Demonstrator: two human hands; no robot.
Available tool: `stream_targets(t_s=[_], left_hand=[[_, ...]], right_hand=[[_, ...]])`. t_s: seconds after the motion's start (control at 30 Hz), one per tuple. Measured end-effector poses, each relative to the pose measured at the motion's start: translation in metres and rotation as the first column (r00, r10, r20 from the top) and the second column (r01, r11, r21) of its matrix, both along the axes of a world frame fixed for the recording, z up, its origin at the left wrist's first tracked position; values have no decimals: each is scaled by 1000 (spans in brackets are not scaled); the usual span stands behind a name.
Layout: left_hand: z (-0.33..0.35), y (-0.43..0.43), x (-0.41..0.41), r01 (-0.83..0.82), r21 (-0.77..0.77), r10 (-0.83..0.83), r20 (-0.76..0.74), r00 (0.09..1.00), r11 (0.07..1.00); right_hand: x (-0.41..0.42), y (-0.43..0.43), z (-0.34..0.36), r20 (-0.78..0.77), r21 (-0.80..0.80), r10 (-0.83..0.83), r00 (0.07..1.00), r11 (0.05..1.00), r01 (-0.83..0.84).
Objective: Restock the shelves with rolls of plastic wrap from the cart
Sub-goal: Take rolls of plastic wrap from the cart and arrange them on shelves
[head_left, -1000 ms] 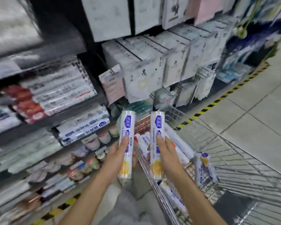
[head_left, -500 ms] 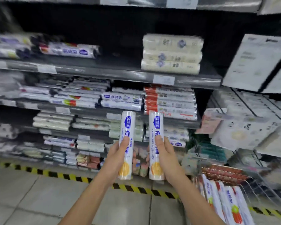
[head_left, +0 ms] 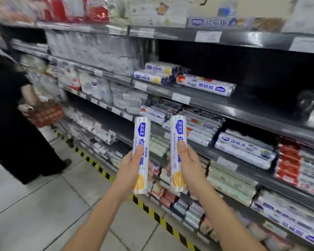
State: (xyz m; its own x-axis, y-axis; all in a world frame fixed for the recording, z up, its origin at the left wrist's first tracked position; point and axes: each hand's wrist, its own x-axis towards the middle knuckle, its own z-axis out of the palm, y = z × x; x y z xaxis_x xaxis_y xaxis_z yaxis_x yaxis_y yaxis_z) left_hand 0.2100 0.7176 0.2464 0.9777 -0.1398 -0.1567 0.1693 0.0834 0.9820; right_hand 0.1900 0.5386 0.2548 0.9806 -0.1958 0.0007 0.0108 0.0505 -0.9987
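My left grip (head_left: 130, 169) grasped left white plastic-wrap roll (head_left: 141, 134), right grip (head_left: 188, 165) right roll (head_left: 178, 131), as before; black-clad person (head_left: 11, 115) newly in view.

The bare left forearm (head_left: 100, 212) and right forearm (head_left: 223, 214) reach forward, side by side. The left hand (head_left: 130, 172) grips an upright white plastic-wrapped roll with blue lettering (head_left: 142, 132), its thumb laid up the front. The right hand (head_left: 190, 167) grips a second matching roll (head_left: 178, 131) the same way.
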Motion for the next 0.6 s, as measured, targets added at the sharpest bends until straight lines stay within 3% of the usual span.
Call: stream_targets(t_s=[0.23, 0.6], left_hand=[[4, 92, 61, -128, -54, 127, -22, 992, 990], [5, 108, 193, -140, -75, 142, 19, 990, 987]], right_hand=[[75, 82, 14, 4, -3, 108, 994, 994, -108], [216, 107, 18, 27, -5, 133, 991, 991, -133]])
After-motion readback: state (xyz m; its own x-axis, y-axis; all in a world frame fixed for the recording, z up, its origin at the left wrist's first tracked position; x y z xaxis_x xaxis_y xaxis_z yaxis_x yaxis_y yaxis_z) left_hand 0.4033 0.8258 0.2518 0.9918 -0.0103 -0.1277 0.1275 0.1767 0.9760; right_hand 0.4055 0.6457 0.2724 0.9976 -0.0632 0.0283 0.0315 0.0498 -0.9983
